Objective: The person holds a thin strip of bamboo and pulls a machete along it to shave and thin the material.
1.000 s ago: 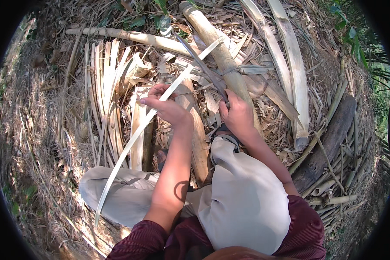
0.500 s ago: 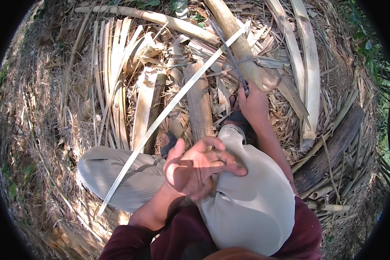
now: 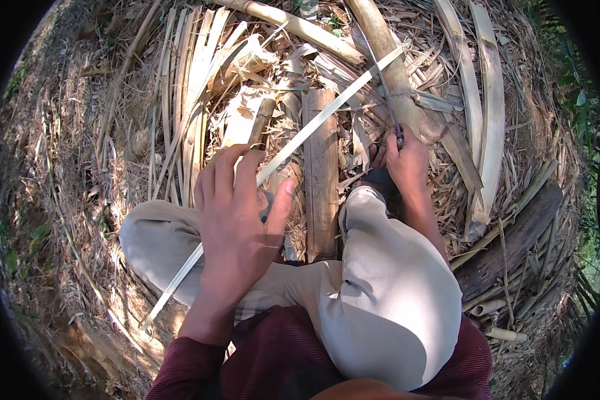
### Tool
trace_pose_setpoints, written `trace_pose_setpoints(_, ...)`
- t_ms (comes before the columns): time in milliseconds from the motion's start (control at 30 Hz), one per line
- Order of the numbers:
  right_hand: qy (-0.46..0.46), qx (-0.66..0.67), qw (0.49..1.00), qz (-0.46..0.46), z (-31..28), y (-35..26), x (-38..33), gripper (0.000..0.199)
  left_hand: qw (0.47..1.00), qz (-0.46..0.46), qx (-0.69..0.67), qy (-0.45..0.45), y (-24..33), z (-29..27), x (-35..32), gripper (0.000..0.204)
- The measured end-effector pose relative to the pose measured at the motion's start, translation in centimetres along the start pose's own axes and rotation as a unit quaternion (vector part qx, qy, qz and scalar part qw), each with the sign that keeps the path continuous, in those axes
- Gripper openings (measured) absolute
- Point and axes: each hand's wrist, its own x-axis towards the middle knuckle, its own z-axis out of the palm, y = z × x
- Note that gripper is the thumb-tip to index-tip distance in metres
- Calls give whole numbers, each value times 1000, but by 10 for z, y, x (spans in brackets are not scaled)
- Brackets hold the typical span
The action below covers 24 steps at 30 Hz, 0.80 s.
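A long pale bamboo strip (image 3: 335, 107) runs diagonally from beyond my left knee up to the right, across the thick bamboo pole (image 3: 388, 63). My left hand (image 3: 237, 210) hovers over its lower half, back of the hand up and fingers spread, hiding part of the strip; whether it touches the strip I cannot tell. By my right foot, my right hand (image 3: 409, 160) is closed around the handle of a long, thin-bladed knife (image 3: 380, 73). The dark blade points away along the pole and meets the strip near its far end.
Split bamboo strips (image 3: 197, 87) lie bundled at the far left. A flat brown bamboo piece (image 3: 320, 173) lies between my feet. Two long split bamboo lengths (image 3: 492, 113) lie at right, beside a dark log (image 3: 513, 247). Shavings and dry leaves litter the ground.
My left hand has turned from palm up to palm down and moved left and away from me, over the strip. My right hand keeps its hold on the knife.
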Motion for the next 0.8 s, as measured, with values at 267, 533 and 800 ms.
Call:
trace_pose_setpoints(267,2,81,995,-60,-15,-41,-6,25,824,-245,-446,-248,-55,18,-23,31)
trace_pose_setpoints(533,-133,72,918,-367,-33,-96,-17,46,755,-303,-550,-190,-25,18,38,22)
trace_pose_setpoints(800,-42,19,897,-440,-29,-103,-11,45,792,-259,-538,-125,-15,26,38,20)
